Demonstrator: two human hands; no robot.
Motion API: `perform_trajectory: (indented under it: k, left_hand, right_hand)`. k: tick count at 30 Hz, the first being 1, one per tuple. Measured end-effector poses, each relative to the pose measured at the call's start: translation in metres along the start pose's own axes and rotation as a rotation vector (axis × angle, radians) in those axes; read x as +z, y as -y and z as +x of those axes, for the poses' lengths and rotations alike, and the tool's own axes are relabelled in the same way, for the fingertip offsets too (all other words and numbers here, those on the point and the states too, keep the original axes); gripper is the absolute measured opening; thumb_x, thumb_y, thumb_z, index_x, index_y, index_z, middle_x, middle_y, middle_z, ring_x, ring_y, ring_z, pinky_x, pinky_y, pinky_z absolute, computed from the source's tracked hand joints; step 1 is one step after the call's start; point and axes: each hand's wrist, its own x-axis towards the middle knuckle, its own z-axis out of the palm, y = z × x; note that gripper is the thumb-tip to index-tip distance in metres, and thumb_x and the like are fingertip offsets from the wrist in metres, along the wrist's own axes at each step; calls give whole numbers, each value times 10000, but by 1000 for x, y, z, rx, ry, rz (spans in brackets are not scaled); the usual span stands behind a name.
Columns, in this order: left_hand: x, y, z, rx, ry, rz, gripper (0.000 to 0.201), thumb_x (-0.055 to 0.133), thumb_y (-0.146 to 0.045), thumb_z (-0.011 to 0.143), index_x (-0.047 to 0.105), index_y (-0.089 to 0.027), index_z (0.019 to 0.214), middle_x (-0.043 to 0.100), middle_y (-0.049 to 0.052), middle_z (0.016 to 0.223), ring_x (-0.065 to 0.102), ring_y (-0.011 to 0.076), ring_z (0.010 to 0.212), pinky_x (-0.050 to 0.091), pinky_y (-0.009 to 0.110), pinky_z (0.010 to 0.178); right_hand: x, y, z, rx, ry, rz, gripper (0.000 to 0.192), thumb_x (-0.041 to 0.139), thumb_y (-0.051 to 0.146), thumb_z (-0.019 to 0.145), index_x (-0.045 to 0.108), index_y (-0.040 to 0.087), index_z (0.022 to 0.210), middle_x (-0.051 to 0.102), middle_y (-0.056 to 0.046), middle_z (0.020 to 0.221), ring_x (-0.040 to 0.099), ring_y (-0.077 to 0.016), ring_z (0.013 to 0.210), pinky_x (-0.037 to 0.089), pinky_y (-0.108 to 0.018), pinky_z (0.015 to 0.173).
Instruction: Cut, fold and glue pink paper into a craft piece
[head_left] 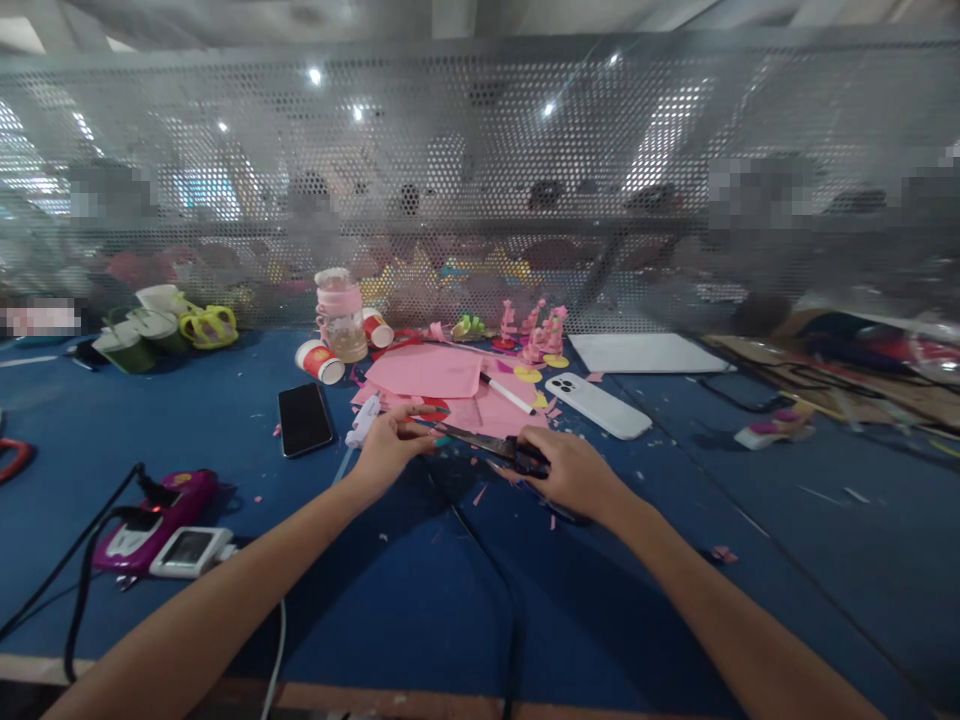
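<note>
My right hand (pixel 574 470) is closed around the dark handles of a pair of scissors (pixel 487 443). The blades point left and their tips reach the fingers of my left hand (pixel 391 445). Those fingers are pinched together; what lies between them is too small to make out, though a teal bit (pixel 442 441) shows by the fingertips. Just beyond both hands lie pink paper sheets (pixel 424 370) with a black-and-white marker (pixel 510 394) on top. A white tape dispenser-like object (pixel 364 422) sits beside my left hand.
Behind stand a pink-lidded bottle (pixel 341 315), paper cups (pixel 320 361) and pink paper figures (pixel 545 338). Phones lie on both sides, one black (pixel 304 420), one white (pixel 598 405). A purple power strip (pixel 157 520) with cables is at left. A perforated metal screen (pixel 480 180) closes off the back.
</note>
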Motion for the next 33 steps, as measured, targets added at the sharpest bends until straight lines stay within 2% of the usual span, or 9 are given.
perform_trajectory:
  k: [10, 15, 24, 33]
  left_hand:
    - [0, 1, 0, 21, 15, 68, 359, 701, -115, 505, 626, -128, 856, 632, -18, 529, 574, 108, 505, 461, 221, 546]
    - [-1, 1, 0, 20, 33, 98, 378, 682, -87, 508, 623, -130, 880, 627, -26, 520, 569, 99, 509, 448, 208, 555]
    - [0, 0, 0, 9, 42, 76, 371, 662, -75, 495, 609, -132, 858, 616, -38, 492, 563, 98, 495, 456, 211, 552]
    - [0, -1, -2, 12, 52, 77, 357, 667, -74, 496, 609, -140, 842, 614, -38, 505, 569, 103, 500, 465, 226, 554]
  right_hand:
    - [-1, 1, 1, 15, 38, 22, 249, 486, 445, 746, 443, 210, 675, 581, -35, 651, 533, -168, 583, 328, -237, 509]
    - [-1, 1, 1, 4, 49, 18, 248, 514, 441, 735, 453, 205, 693, 583, -37, 667, 539, -170, 598, 328, -237, 516]
    - [0, 0, 0, -10, 31, 7, 241, 524, 444, 724, 474, 209, 708, 603, -39, 692, 553, -173, 616, 341, -238, 524]
    - [0, 0, 0, -22, 7, -1, 292, 452, 487, 763, 465, 209, 673, 596, -41, 665, 550, -173, 598, 333, -243, 519]
